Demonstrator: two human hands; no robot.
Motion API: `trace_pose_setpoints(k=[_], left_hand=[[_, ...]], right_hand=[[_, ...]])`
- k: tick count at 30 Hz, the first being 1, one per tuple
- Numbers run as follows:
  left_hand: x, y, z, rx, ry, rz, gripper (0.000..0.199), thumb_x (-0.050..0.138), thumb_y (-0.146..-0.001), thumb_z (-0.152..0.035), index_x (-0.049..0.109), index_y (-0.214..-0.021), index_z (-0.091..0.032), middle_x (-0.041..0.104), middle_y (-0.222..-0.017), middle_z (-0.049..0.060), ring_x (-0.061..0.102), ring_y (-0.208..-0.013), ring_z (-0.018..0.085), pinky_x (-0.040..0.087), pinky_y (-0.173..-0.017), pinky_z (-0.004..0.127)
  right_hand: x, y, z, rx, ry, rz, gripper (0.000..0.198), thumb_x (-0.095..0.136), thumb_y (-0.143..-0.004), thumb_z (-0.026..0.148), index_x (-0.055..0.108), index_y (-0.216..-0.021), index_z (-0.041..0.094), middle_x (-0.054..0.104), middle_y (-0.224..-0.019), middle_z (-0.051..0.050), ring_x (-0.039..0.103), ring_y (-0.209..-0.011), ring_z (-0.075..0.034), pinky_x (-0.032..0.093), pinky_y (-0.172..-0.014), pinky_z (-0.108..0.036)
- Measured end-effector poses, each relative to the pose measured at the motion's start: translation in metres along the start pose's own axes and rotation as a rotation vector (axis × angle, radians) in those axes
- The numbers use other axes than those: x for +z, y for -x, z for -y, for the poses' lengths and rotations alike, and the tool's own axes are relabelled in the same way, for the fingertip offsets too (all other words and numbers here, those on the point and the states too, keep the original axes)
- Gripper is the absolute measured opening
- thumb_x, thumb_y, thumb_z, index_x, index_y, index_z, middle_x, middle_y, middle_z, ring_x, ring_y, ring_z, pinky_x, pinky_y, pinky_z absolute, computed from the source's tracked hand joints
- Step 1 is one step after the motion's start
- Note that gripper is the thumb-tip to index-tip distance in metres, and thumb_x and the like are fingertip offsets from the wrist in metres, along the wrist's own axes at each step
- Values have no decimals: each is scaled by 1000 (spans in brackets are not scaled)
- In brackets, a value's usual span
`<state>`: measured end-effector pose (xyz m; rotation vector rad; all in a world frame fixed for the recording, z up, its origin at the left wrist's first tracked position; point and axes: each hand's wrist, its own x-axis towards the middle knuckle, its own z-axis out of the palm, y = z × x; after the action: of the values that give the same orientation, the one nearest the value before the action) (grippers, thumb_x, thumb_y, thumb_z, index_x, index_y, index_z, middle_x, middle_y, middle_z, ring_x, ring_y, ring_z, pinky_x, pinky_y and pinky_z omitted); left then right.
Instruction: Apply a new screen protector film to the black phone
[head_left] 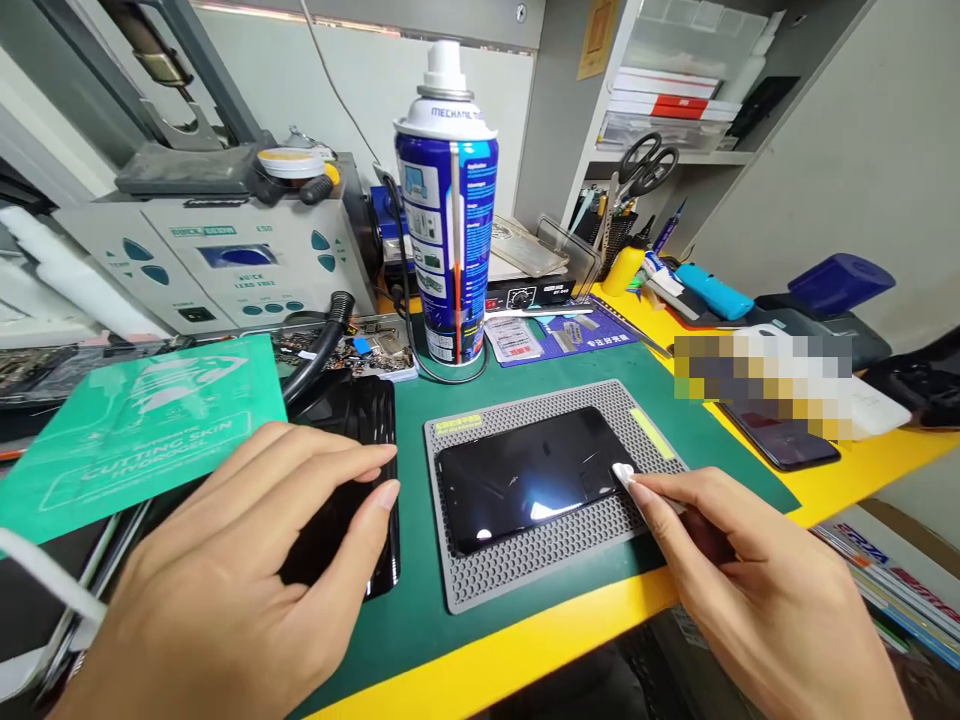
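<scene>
A black smartphone (525,475), glossy screen facing up, lies at a slant on a grey honeycomb-textured pad (495,580). My right hand (757,570) pinches a small white wad (622,474), tissue or cotton, at the phone's near right corner; the wad seems to touch the screen edge. Small light marks and bright reflections show on the glass. My left hand (247,560) is held left of the pad with thumb and index finger apart and nothing between them. Behind it are stacked glossy black panels (382,420), partly covered; whether the hand touches them I cannot tell.
A blue spray can (450,220) stands behind the pad on the green mat (405,640). At left are a soldering station (247,285) and a green hydrogel packet (172,420). Further phones (787,440) lie at right. Scissors (646,165) stand in a holder at the back.
</scene>
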<state>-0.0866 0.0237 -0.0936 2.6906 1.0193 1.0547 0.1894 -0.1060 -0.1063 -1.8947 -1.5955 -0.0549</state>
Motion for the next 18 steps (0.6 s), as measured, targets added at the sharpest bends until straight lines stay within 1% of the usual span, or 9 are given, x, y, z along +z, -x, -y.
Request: trace_pose_setpoints(k=[3, 7, 9, 14, 18], left_hand=[[-1, -1, -3, -18, -56, -19, 16, 61, -94, -16, 64, -107, -24, 67, -100, 1, 59, -92, 18, 42, -89, 36], [-4, -5, -7, 17, -41, -4, 10, 61, -94, -17, 65, -103, -17, 66, -95, 4, 58, -91, 16, 43, -86, 31], [-6, -6, -9, 9, -32, -5, 9, 61, -95, -18, 66, -102, -16, 66, -94, 4, 58, -91, 15, 43, -87, 29], [-9, -7, -12, -11, -22, 12, 9, 61, -95, -20, 66, -100, -16, 65, -92, 4, 58, -91, 14, 45, -87, 28], [-11, -8, -11, -13, -3, 12, 7, 61, -94, -19, 65, -100, -16, 66, -92, 4, 58, -92, 14, 47, -87, 29]], right_hand=[[3, 0, 10, -68, -15, 30, 11, 58, -100, 30, 65, -95, 22, 70, -88, -3, 67, -72, -15, 53, -64, -24], [12, 2, 25, -162, -12, 49, 9, 57, -100, 24, 64, -100, 20, 67, -85, -4, 65, -68, -15, 52, -60, -25], [18, 3, 32, -207, -17, 36, 9, 56, -99, 21, 65, -100, 18, 66, -83, -5, 64, -67, -15, 52, -61, -26], [35, 4, 51, -308, -71, -16, 10, 56, -97, 13, 66, -98, 14, 61, -74, -5, 59, -60, -16, 49, -54, -27], [47, 7, 65, -334, -112, -14, 10, 57, -95, 9, 66, -98, 12, 58, -71, -5, 56, -57, -16, 47, -49, -28]])
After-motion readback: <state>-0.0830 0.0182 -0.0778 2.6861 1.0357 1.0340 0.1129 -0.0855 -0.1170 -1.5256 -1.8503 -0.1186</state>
